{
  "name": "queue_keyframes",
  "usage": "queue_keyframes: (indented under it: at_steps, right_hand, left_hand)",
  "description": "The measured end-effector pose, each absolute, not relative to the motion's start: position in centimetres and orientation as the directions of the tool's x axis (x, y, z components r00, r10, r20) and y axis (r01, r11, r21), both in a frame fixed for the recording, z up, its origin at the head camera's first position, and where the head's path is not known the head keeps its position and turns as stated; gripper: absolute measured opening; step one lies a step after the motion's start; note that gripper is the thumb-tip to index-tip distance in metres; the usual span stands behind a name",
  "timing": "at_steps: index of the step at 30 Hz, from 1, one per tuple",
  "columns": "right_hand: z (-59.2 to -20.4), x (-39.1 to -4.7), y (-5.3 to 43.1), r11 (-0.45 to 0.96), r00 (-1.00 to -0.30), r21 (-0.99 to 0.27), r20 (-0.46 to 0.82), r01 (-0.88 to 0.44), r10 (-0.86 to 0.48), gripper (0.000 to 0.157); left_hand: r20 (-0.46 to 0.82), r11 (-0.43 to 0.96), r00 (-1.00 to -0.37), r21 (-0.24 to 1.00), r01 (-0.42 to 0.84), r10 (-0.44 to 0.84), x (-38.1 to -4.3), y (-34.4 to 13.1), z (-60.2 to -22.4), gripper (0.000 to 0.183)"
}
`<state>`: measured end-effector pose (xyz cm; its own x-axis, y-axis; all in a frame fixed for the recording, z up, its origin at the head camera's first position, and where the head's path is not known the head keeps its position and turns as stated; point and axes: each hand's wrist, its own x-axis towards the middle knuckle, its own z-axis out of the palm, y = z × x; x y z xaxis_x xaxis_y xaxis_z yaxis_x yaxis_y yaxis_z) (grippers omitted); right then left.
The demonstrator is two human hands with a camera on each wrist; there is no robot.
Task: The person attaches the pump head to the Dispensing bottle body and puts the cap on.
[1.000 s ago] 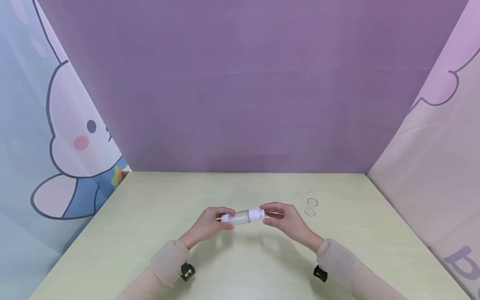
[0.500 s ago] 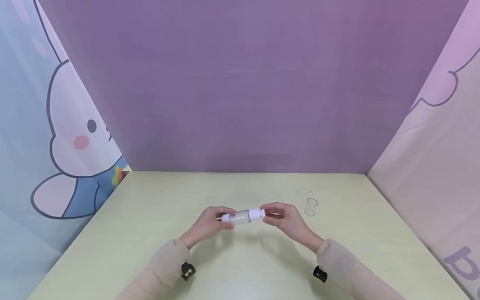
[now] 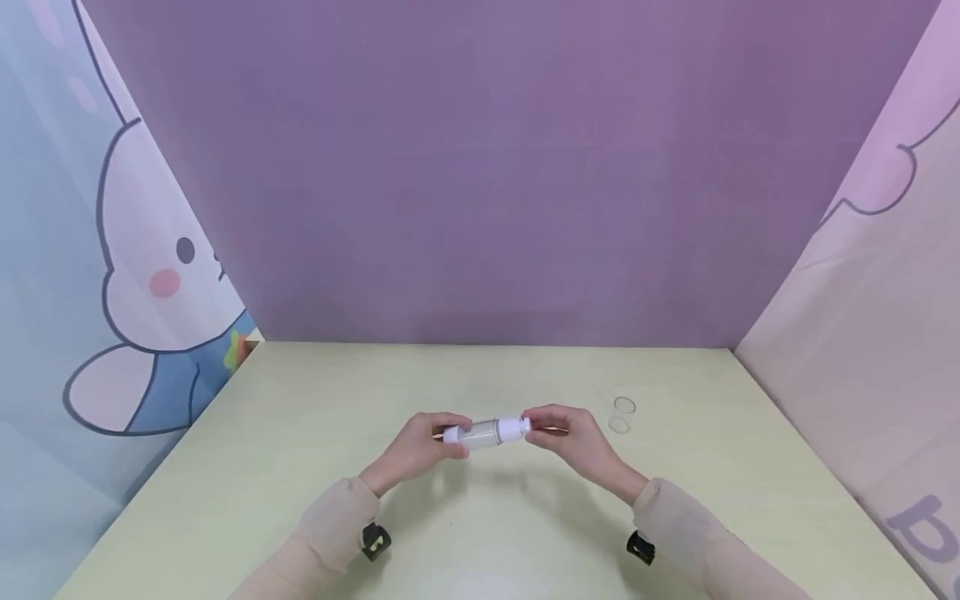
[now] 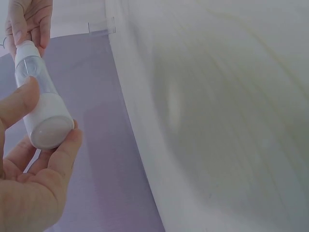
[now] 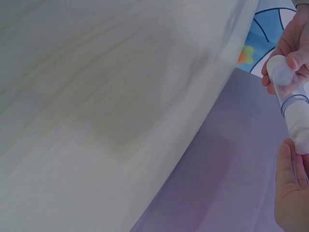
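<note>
A small clear pump bottle [image 3: 486, 433] with a white base and white collar lies nearly level between my two hands, above the table. My left hand [image 3: 420, 442] grips its white base end, thumb on the near side and fingers on the far side. At the other end, my right hand [image 3: 573, 439] pinches the white neck with its fingertips. In the left wrist view the flat round bottom of the bottle [image 4: 48, 118] faces the camera. The right wrist view shows a dark ring around the clear tube [image 5: 293, 100], just by the white collar.
To the right of my right hand, a clear cylindrical cap [image 3: 624, 406] lies on its side on the pale table [image 3: 360, 383]. A purple panel [image 3: 495, 183] stands along the table's back edge. Cartoon-printed curtains [image 3: 172, 325] hang on both sides.
</note>
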<state>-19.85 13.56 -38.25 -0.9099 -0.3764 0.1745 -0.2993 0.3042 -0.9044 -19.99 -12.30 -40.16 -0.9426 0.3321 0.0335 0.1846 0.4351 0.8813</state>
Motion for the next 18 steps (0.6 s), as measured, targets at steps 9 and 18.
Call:
queue_keyframes:
  at_steps: [9,18]
  right_hand:
    - [-38.0,-19.82,13.68,0.327,-0.925,-0.903,0.16,-0.278,-0.345,0.031]
    - [-37.85,-19.69,13.75,0.34,-0.929,-0.901,0.149,-0.269,-0.338,0.031]
  left_hand:
    - [0.022,0.441,-0.947,0.881,0.17,0.321,-20.17,-11.86,-40.08,0.037]
    - [0.011,0.442,-0.948,0.883,0.159,0.319,-20.01,-11.66,-39.92,0.037]
